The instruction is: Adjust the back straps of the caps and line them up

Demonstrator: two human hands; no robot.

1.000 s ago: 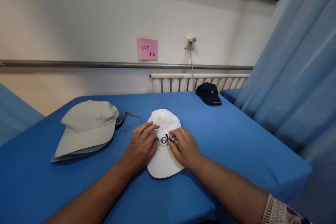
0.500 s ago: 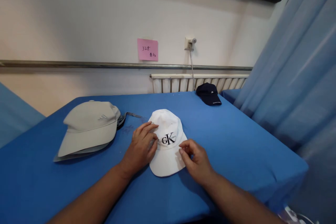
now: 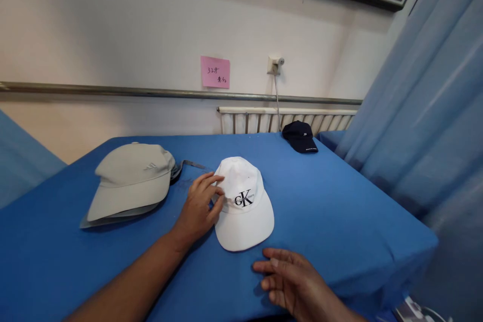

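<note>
White cap (image 3: 243, 229) partly behind the left hand (image 3: 199, 205) — brim lettering (image 3: 311, 149) on the navy cap (image 3: 296, 132) illegibly small.

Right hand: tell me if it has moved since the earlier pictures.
Yes: the right hand has come off the white cap toward the near edge of the table, away from the navy cap, which lies unmoved.

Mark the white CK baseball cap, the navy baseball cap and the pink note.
White CK baseball cap (image 3: 244, 198), head view: front logo.
Navy baseball cap (image 3: 299, 134), head view: crown front.
Pink note (image 3: 215, 73), head view: paper's centre.
</note>
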